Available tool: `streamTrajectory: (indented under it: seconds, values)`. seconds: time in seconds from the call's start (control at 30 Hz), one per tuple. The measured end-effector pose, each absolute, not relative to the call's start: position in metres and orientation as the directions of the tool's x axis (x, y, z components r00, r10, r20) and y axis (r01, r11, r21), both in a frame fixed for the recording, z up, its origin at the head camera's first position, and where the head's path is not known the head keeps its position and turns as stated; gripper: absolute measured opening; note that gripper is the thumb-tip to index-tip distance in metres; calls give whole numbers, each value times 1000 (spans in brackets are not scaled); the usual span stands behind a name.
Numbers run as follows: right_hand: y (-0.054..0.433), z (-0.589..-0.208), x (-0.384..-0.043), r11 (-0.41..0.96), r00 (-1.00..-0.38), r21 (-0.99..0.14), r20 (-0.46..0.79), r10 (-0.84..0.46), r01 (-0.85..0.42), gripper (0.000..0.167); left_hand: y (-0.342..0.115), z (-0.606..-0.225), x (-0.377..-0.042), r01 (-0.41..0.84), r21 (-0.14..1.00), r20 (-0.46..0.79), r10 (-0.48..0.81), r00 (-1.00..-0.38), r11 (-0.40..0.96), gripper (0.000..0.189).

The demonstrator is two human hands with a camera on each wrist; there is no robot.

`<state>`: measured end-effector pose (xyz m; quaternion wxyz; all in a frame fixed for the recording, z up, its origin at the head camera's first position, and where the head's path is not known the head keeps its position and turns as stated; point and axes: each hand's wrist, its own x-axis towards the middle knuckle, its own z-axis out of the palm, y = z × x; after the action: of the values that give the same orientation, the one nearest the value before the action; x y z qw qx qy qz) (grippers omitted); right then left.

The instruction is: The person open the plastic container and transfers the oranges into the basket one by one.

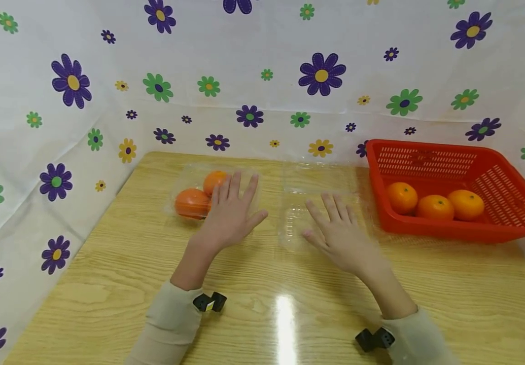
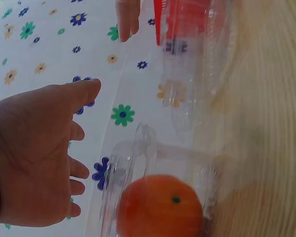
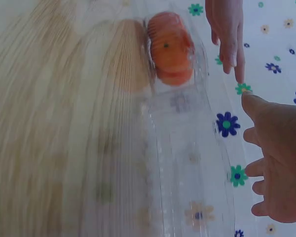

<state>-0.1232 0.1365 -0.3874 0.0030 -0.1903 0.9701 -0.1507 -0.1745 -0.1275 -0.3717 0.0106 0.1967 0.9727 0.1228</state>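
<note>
The clear plastic box (image 1: 192,175) is thin and shiny, and through it I see round orange fruit (image 1: 192,202), at least two, one showing a small green stem spot. It sits on the wooden tabletop (image 1: 244,314), ahead and to the left of the left grip (image 1: 231,215). That grip is wide open, fingers stretched and thumb held out, holding nothing; its fingertips overlap the box from above, but the left wrist view shows them apart. The right grip (image 1: 342,235), also spread wide, holds nothing beside a second clear box (image 1: 296,213), its two halves laid open. Right of it stands a red basket (image 1: 467,233) with three oranges (image 1: 435,208).
</note>
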Motion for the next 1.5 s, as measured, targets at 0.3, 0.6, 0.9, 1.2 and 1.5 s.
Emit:
streamTrajectory:
  seconds: [0.3, 0.6, 0.9, 1.2, 1.5]
  values:
    - [85, -377, -132, 828, -898, -361, 66, -436, -429, 72, -168, -364, -188, 290, 358, 56, 290, -955, 887, 81]
    - [38, -379, -140, 806, -894, -407, 68, -443, -430, 77, -215, -364, -202, 166, 477, 19, 178, -984, 863, 83]
    - [6, -387, -151, 796, -919, -482, 52, -391, -366, 80, -254, -382, -208, 47, 578, -85, 117, -990, 815, 87]
    - [-11, -402, -157, 770, -934, -569, -8, -356, -288, 79, -258, -391, -209, 35, 643, -148, 170, -974, 765, 85]
    - [-16, -400, -160, 773, -938, -552, 49, -343, -311, 68, -259, -387, -210, 36, 651, -153, 178, -972, 759, 83]
